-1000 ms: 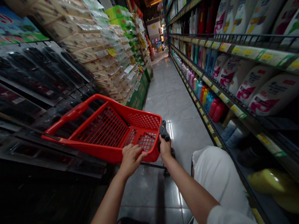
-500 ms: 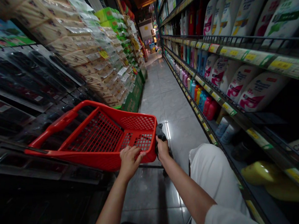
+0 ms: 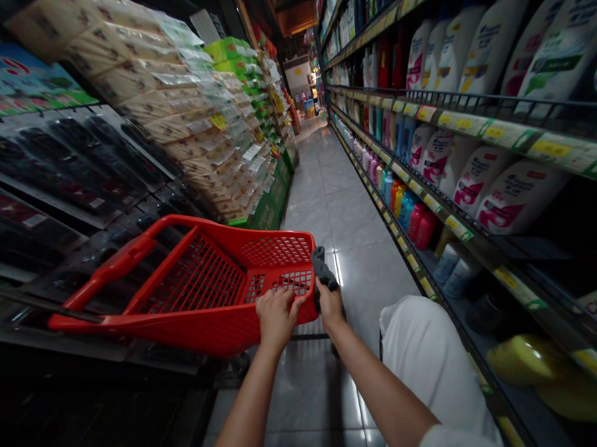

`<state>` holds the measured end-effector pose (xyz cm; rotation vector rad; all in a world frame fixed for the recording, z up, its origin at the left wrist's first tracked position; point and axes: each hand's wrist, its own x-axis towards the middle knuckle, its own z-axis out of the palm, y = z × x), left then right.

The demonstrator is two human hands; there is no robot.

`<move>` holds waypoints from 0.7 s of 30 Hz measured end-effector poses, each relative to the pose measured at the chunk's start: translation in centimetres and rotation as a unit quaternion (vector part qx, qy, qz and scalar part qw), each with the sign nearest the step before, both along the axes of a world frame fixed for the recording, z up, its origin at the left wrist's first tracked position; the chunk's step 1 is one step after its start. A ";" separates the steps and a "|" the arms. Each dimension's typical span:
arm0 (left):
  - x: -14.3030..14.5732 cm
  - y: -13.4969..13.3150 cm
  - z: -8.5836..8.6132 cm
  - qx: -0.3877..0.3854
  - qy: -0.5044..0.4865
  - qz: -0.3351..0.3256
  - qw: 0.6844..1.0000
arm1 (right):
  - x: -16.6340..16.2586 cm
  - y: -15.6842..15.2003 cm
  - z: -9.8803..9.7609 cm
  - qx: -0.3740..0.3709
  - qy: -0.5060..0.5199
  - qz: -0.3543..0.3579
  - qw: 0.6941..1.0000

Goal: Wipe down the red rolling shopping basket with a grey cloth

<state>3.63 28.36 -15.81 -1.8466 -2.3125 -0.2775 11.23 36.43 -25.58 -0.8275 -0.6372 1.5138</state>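
Note:
A red plastic shopping basket [image 3: 200,285] on a wheeled frame stands tilted in front of me, with nothing in it. My left hand [image 3: 277,316] curls over the basket's near rim, fingers wrapped on the red plastic. Just to its right, my right hand [image 3: 330,304] grips the dark grey handle [image 3: 322,268] at the basket's near corner. My leg in light trousers [image 3: 431,364] shows at the lower right.
A narrow tiled aisle [image 3: 324,198] runs ahead. Shelves of bottles and refill pouches [image 3: 461,172] line the right. Stacked tissue packs [image 3: 174,103] and dark hanging goods [image 3: 71,165] fill the left, close beside the basket.
The basket and both hands have drifted slightly right and forward along the aisle. My left hand has shifted right along the rim, closer to my right hand.

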 end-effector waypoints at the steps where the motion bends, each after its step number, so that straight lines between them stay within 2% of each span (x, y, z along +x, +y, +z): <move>1: 0.1 0.1 0.0 -0.001 0.001 0.006 1.000 | 0.1 0.1 0.0 0.008 -0.004 0.002 1.000; 8: 0.3 0.6 0.2 0.003 -0.012 0.016 1.000 | 0.8 -1.3 -1.5 -0.034 -0.032 0.024 0.999; 13: 0.3 1.0 0.0 -0.004 -0.011 0.012 1.000 | 0.9 -1.9 -1.0 0.045 -0.065 -0.005 0.997; 18: 0.7 1.8 -0.1 -0.003 -0.012 0.025 1.000 | 0.9 -2.3 -2.0 -0.025 -0.064 -0.002 0.998; 21: 1.3 2.7 -0.2 -0.001 -0.002 0.034 0.999 | 1.1 -2.5 -1.6 0.030 -0.065 0.001 0.997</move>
